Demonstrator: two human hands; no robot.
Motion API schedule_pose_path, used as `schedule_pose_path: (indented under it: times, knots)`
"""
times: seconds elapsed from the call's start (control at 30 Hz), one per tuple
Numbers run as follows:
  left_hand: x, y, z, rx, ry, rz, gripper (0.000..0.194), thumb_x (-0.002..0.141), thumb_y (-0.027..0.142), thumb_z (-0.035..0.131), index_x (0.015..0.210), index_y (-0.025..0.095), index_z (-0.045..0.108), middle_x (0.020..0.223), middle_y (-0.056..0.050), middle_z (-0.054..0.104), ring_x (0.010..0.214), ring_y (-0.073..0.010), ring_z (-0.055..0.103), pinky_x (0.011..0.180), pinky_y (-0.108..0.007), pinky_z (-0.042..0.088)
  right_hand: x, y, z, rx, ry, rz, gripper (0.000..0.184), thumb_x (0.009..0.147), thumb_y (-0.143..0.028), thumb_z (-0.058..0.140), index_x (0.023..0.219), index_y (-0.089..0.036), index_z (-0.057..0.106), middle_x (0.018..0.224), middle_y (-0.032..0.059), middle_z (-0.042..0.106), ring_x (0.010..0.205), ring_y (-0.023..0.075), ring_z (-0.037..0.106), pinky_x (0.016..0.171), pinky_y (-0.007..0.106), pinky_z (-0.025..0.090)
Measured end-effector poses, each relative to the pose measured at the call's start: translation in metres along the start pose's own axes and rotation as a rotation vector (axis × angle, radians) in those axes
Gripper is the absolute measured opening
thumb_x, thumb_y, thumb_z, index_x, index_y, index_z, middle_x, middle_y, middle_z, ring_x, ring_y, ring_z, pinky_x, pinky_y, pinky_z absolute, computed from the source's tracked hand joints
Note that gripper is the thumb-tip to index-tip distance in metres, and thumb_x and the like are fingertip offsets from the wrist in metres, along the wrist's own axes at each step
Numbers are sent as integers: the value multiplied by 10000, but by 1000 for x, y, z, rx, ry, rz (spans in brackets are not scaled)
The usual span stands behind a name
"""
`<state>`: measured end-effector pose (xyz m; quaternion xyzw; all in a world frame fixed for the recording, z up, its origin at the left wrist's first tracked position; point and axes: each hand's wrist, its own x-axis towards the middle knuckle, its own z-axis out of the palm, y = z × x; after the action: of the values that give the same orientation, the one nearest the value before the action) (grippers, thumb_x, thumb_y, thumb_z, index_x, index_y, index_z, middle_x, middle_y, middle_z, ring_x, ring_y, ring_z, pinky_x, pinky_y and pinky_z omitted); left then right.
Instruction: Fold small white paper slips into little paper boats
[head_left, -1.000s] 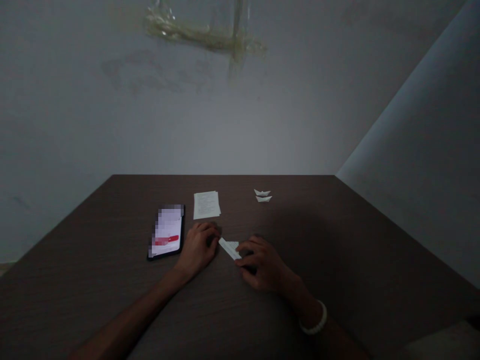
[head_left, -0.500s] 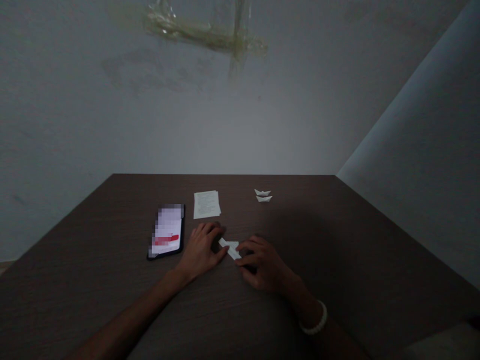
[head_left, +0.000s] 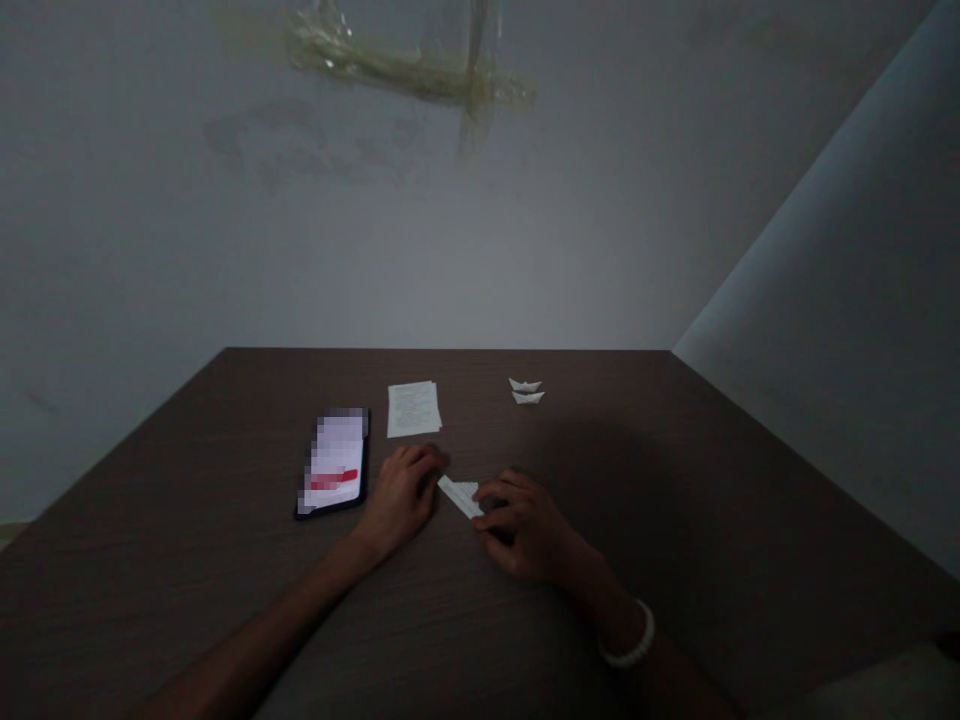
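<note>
A small white printed paper [head_left: 459, 497], folded with a slanting band along its near edge, lies on the table between my hands. My left hand [head_left: 401, 492] is at the paper's upper left end, fingers curled and thumb drawn in against that corner. My right hand [head_left: 529, 525], with a white beaded bracelet [head_left: 634, 640] on its wrist, grips the paper's right end between thumb and fingers. The fingers cover that right end.
A phone [head_left: 334, 465] with a lit, partly blurred screen lies left of my left hand. Beyond the hands are a stack of printed paper sheets [head_left: 414, 408] and two small folded paper boats [head_left: 527, 397]. The dark wooden table [head_left: 300, 370] meets a stained wall [head_left: 480, 250].
My left thumb has lifted off the middle of the folded paper and drawn back to its left end. My right hand and the paper have barely moved.
</note>
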<state>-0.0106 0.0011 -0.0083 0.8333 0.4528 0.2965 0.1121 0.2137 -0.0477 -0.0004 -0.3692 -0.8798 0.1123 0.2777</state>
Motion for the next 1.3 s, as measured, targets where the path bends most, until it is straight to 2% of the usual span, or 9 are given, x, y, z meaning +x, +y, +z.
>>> schedule_pose_path:
  times: [0.17,0.27,0.47,0.57,0.8,1.0,1.2,1.3]
  knots:
    - [-1,6,-4,20,-75,46,235,848,201,528,1063,184,623,1095,-84,590,1016,-269,524,882,-442,430,-1,1,-2,-12,18,-6,158,726,-168,665,848,-246,730,1035,27,661,933,206,536,831,348,446]
    - [-2,11,-6,47,-105,60,229,823,232,578,1043,195,628,1104,-82,585,1035,-282,515,876,-441,419,-1,2,-4,-46,24,9,136,744,-175,656,841,-243,725,1028,34,663,941,211,533,829,359,446]
    - [-1,11,-7,-5,-101,66,95,835,215,584,917,191,625,1044,-57,609,991,-250,520,860,-407,405,0,9,-1,-116,83,76,88,787,-168,636,817,-218,702,1007,48,665,933,213,529,841,369,445]
    - [-1,9,-6,-16,-103,93,76,837,195,588,900,188,628,1010,-52,618,975,-242,518,858,-398,395,1,11,0,-132,103,128,101,805,-160,631,872,-211,689,985,48,669,915,206,536,843,361,450]
    - [0,10,-4,-35,-97,150,102,837,126,556,820,188,634,926,-40,627,905,-225,516,794,-364,379,2,12,0,-101,161,221,317,818,-201,666,1129,-193,606,1046,61,666,959,224,558,876,375,457]
    - [-2,10,-5,-24,-102,183,109,830,112,560,798,186,634,878,-42,614,880,-226,506,774,-355,372,2,12,2,-93,131,202,122,819,-170,674,929,-220,655,930,31,660,907,211,553,831,346,455]
    - [-3,12,-6,-31,-116,191,116,841,115,547,807,188,630,873,-38,619,880,-224,501,784,-361,365,3,15,4,-84,140,207,258,813,-171,688,1059,-200,616,906,37,651,868,211,552,820,353,446]
    - [-3,11,-5,-40,-135,190,121,845,117,540,810,185,633,877,-39,622,885,-225,502,785,-366,364,4,15,4,-80,131,213,254,812,-175,692,1053,-199,613,876,30,644,857,211,549,809,350,442]
